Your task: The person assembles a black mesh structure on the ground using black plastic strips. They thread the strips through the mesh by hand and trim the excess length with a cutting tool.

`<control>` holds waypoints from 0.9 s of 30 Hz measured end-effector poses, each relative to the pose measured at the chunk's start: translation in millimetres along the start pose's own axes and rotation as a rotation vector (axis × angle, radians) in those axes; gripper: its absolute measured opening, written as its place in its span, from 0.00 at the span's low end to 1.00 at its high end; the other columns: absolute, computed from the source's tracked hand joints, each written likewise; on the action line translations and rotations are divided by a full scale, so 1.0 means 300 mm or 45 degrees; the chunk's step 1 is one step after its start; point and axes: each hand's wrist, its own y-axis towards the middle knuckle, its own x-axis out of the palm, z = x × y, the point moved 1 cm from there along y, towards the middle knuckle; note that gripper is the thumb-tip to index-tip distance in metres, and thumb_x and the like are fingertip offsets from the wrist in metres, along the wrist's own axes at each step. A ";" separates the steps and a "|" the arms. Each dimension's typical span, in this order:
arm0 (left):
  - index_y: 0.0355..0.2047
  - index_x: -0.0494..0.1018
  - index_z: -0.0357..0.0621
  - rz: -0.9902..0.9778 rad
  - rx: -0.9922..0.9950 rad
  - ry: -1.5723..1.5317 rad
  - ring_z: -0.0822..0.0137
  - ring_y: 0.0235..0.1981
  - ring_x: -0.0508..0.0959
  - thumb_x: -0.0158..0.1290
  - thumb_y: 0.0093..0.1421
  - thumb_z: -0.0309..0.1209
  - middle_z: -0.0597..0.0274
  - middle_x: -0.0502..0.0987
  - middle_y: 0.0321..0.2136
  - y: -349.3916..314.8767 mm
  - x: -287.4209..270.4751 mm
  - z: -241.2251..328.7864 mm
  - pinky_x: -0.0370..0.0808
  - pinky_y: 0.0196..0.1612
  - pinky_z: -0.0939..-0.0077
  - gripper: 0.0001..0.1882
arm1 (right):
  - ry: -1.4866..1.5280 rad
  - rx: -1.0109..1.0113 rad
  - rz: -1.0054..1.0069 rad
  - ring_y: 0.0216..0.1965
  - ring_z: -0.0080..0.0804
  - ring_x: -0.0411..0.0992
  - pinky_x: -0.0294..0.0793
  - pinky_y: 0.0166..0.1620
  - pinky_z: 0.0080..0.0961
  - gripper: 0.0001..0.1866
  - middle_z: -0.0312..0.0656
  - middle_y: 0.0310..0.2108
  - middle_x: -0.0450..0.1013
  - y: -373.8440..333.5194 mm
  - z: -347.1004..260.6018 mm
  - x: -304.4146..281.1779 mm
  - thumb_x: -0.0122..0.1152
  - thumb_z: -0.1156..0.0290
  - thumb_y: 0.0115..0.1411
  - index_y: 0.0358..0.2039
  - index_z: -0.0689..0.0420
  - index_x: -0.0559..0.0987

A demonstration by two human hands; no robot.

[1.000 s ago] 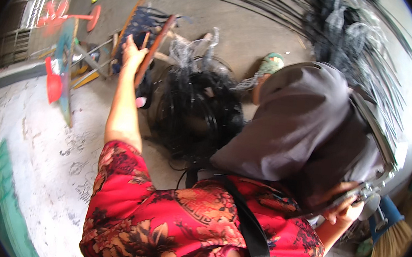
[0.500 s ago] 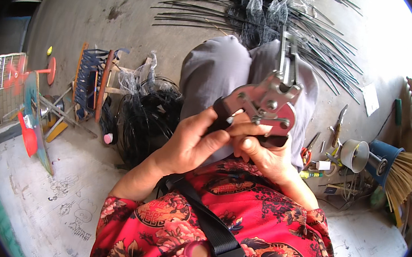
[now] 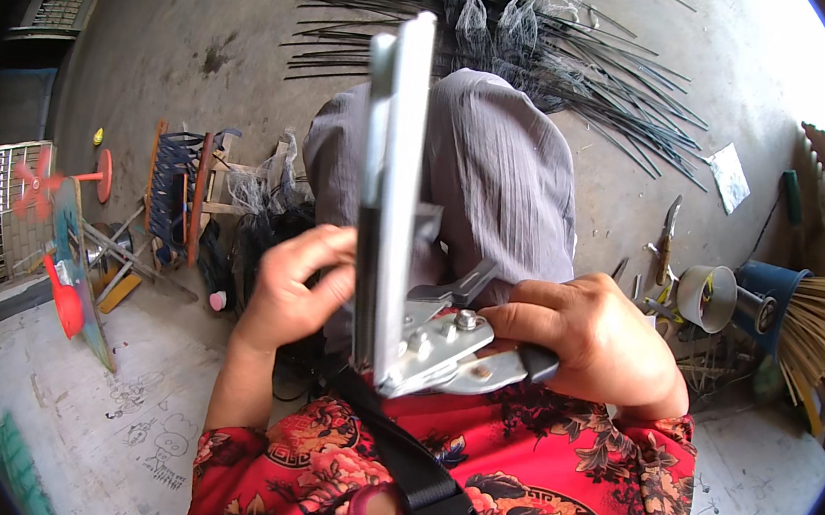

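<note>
In front of my lap is a metal hand tool with riveted levers, dark handle grips and a long silvery rail pointing away from me. The rail is blurred by motion. My right hand is closed round the handle end at the right. My left hand is beside the rail's left side, thumb and fingers curled together. The rail hides its fingertips, and I cannot make out what they hold. Behind the tool are my knees in grey trousers.
Beyond my knees lies a heap of thin black rods with clear film. On the left stand a wooden chair frame and a red-bladed fan. At right are a knife, a metal cup and a blue bucket of sticks.
The tool has swung round and moved left and nearer, with its rail now large before me. My left hand has come off the handle area to the rail's left; my right hand keeps the handle.
</note>
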 end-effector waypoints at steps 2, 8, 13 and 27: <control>0.58 0.78 0.31 0.502 0.083 -0.127 0.67 0.41 0.84 0.60 0.76 0.26 0.55 0.85 0.40 0.021 -0.087 0.061 0.78 0.49 0.76 0.14 | -0.318 -0.098 -0.096 0.28 0.38 0.84 0.82 0.31 0.36 0.06 0.39 0.29 0.76 0.011 -0.029 -0.034 0.64 0.68 0.63 0.39 0.55 0.84; 0.55 0.80 0.31 0.677 0.424 0.083 0.70 0.43 0.83 0.57 0.77 0.19 0.59 0.84 0.42 0.215 -0.111 0.202 0.79 0.51 0.75 0.10 | -0.658 -0.246 -0.358 0.28 0.35 0.81 0.80 0.30 0.30 0.09 0.41 0.28 0.78 0.036 0.039 0.129 0.61 0.66 0.64 0.36 0.58 0.84; 0.54 0.85 0.35 0.325 0.557 0.690 0.53 0.58 0.85 0.65 0.69 0.21 0.51 0.86 0.52 0.477 -0.025 0.172 0.78 0.65 0.61 0.13 | -0.020 -0.061 0.057 0.39 0.40 0.88 0.89 0.45 0.37 0.16 0.43 0.43 0.88 0.179 0.261 -0.224 0.74 0.73 0.64 0.53 0.56 0.88; 0.44 0.85 0.35 0.275 0.496 0.598 0.50 0.54 0.84 0.61 0.73 0.35 0.55 0.88 0.44 0.915 0.042 0.045 0.74 0.65 0.55 0.13 | -0.919 0.985 0.326 0.67 0.52 0.75 0.74 0.67 0.53 0.21 0.47 0.60 0.81 0.343 2.389 -0.003 0.67 0.61 0.72 0.62 0.50 0.82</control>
